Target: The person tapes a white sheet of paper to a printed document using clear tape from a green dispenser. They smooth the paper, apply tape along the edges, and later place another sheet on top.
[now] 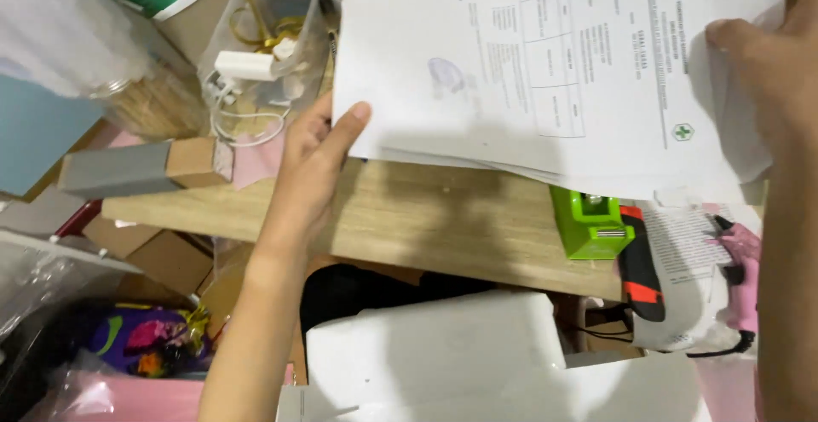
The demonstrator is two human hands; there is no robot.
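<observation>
A stack of white printed paper sheets (528, 64) is held flat above a light wooden shelf board (426, 218). My left hand (311, 162) grips the stack's lower left corner, thumb on top. At the right side my right hand (758, 64) holds the stack, fingers pressed on the top sheet. The top sheet carries a table, a faint purple stamp and a small green cross mark.
A clear plastic box (264, 39) with white chargers and cables stands at the back left. A grey and brown box (141, 166) lies beside it. A green tape dispenser (588, 222) and an orange-black tool (639, 260) sit under the papers. White foam pieces (426, 345) and bags lie below.
</observation>
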